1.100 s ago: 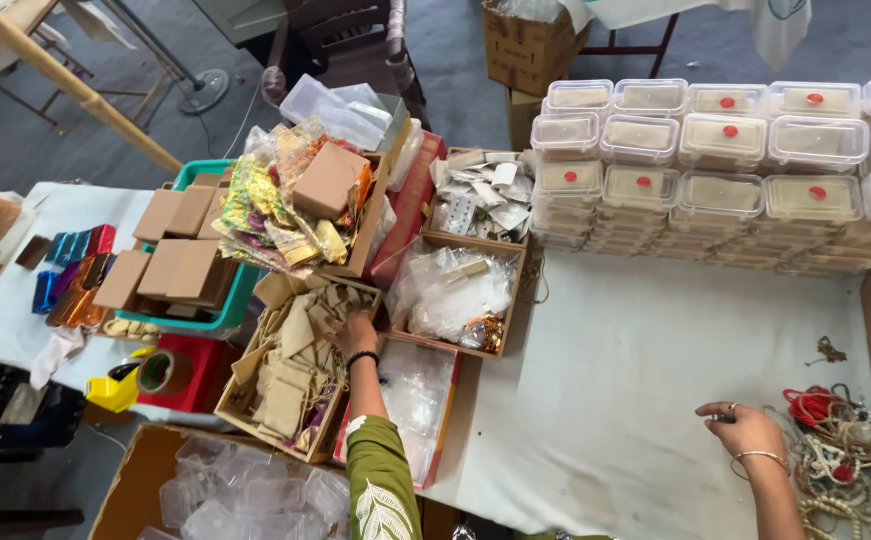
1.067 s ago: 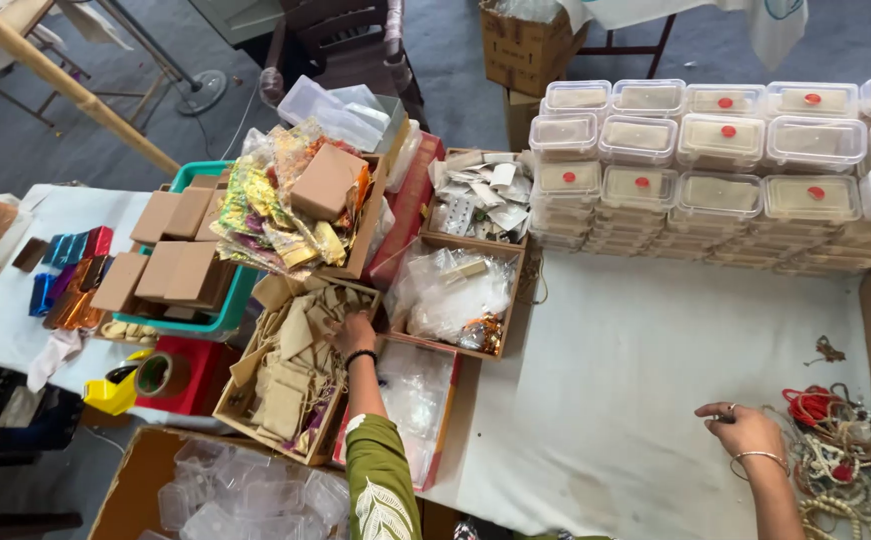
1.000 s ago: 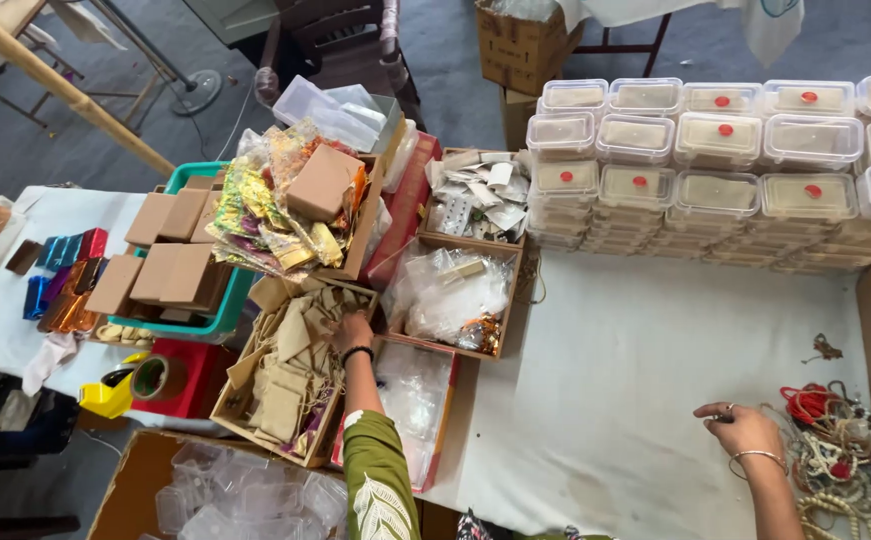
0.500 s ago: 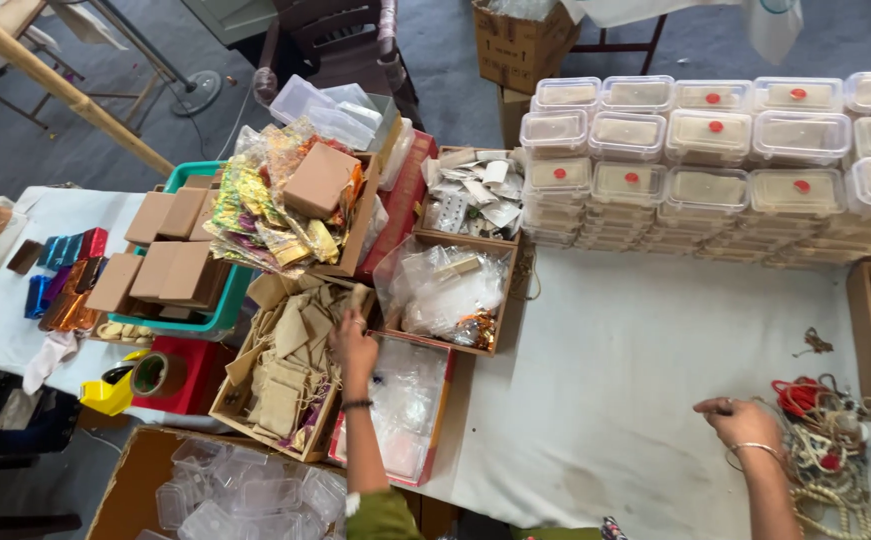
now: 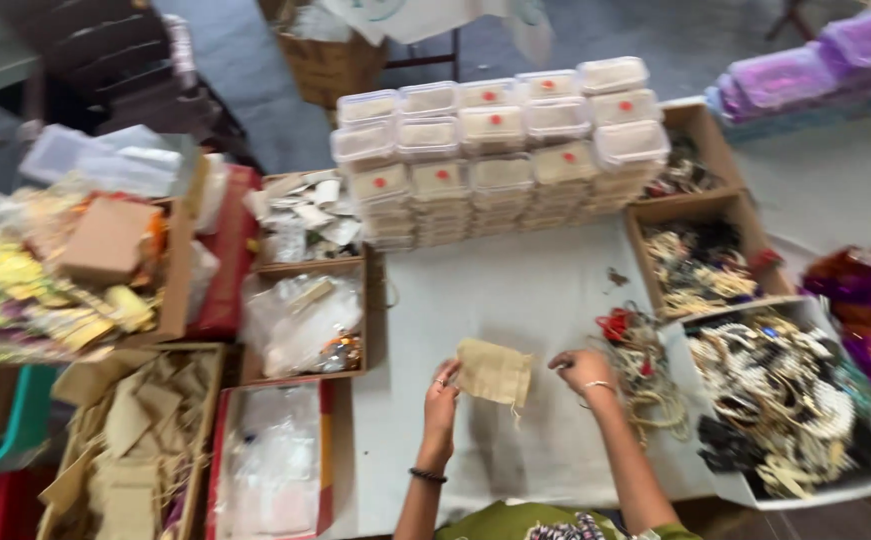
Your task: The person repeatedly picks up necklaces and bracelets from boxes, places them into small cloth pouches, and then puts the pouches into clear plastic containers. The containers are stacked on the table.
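- Directly below the head camera, a person's two bare hands meet over a bench (image 5: 515, 300) covered in pale cloth; the picture is somewhat blurred by motion.
- Left hand (image 5: 442, 385): its grip is closed on the left edge of a small tan cloth pouch (image 5: 494, 371), fingers pinching the fabric. A dark band sits on this wrist.
- Right hand (image 5: 581, 368): it rests just right of the pouch with fingers curled; whether it touches the pouch cannot be told. A thin bangle circles the wrist.
- Pouch: it hangs between the two hands, just above the bench cloth, near the front edge.
- Beside the right hand lies a tangle of cords and beads (image 5: 643, 365) with a red piece on top.
- Farther right, a white tray (image 5: 815, 480) holds heaped bracelets and beads, and a cardboard box (image 5: 700, 265) behind it holds more.
- At the back stands a stack of clear lidded containers (image 5: 495, 150), many with red dots.
- To the left, cardboard boxes hold clear plastic bags (image 5: 300, 320) and more tan pouches (image 5: 135, 430).
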